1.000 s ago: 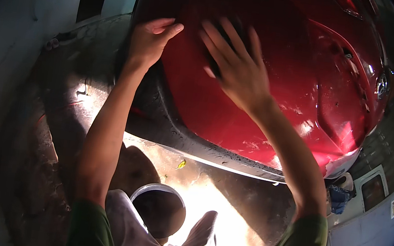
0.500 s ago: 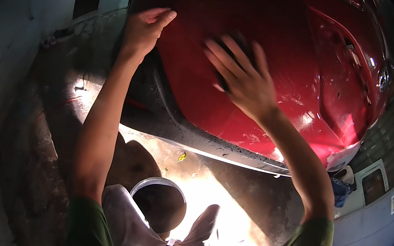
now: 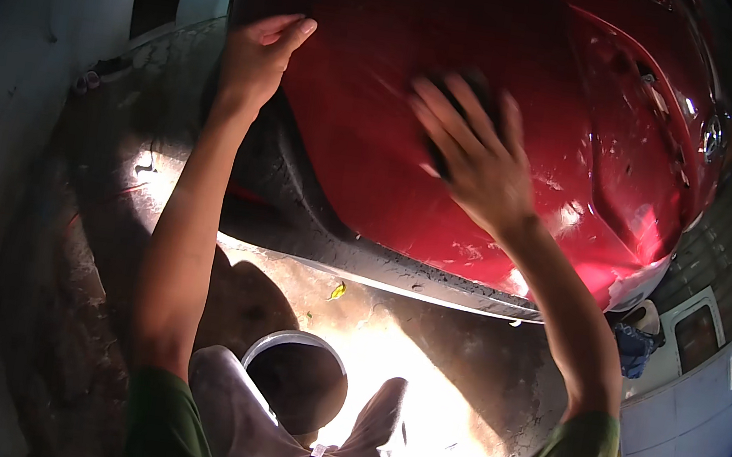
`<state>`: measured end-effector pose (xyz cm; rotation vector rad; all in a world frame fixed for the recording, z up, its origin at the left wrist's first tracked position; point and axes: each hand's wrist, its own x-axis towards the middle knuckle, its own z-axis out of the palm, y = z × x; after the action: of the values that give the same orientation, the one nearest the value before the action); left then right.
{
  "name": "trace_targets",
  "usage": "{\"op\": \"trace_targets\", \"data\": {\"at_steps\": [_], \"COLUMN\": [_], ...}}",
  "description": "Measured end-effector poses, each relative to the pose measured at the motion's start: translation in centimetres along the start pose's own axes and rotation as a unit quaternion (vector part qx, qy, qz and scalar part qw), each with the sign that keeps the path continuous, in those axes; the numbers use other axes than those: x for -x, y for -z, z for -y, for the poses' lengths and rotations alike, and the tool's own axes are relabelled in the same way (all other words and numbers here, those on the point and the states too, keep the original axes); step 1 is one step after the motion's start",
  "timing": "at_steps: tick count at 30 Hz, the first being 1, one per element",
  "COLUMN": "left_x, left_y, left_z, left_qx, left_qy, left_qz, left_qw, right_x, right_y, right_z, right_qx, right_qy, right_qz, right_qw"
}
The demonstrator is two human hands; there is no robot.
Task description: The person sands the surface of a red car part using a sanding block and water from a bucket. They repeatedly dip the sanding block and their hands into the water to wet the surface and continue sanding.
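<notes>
A red car body panel (image 3: 366, 155) fills the upper middle, with streaks and pale scuffs towards its lower right. My right hand (image 3: 482, 156) lies over it, fingers slightly spread, pressing a dark pad (image 3: 468, 87) against the paint. The pad shows only around the fingers and is blurred, so its exact kind is unclear. My left hand (image 3: 257, 62) is at the panel's left edge, above the black trim (image 3: 300, 164). Its thumb lies close against the bent fingers; whatever they may hold is hidden.
A grey-rimmed bucket (image 3: 301, 338) stands on the sunlit floor by my legs. A yellow leaf (image 3: 336, 291) lies below the car's lower edge. At the right are a dark blue cloth-like item (image 3: 634, 349) and a white-framed panel (image 3: 693, 332). A pale wall (image 3: 8, 135) runs along the left.
My right hand has slid a little to the right and slightly down across the red panel with the dark pad. The left hand has shifted slightly left in the picture.
</notes>
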<state>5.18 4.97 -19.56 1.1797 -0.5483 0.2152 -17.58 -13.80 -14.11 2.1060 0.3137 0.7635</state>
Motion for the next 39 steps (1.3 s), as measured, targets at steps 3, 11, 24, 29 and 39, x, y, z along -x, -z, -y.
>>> {"op": "trace_targets", "data": {"at_steps": [3,11,24,29,39], "left_x": [0.1,-0.1,0.2,0.6,-1.2], "left_y": [-0.4,-0.3,0.3,0.7,3.2], "left_z": [0.1,-0.2,0.7,-0.2,0.5], "left_qx": [0.01,0.005,-0.004,-0.031,-0.032], "left_qy": [-0.045,-0.015,-0.001,0.025,0.02], "left_qz": [0.005,-0.015,0.0,-0.005,0.043], "left_qw": [0.999,1.0,1.0,0.999,0.998], "right_x": [10.0,-8.2,6.7,3.2,6.1], "right_y": [-1.8,-0.3,-1.1,-0.4,-0.7], "right_z": [-3.8,1.2,-2.5,-2.2,-3.5], "right_qx": [0.074,-0.004,-0.036,-0.074,-0.144], "right_qy": [-0.013,-0.134,-0.157,-0.205,-0.246], "right_qz": [-0.008,-0.125,-0.068,-0.135,-0.196], "right_qw": [0.997,0.983,0.985,0.967,0.938]}}
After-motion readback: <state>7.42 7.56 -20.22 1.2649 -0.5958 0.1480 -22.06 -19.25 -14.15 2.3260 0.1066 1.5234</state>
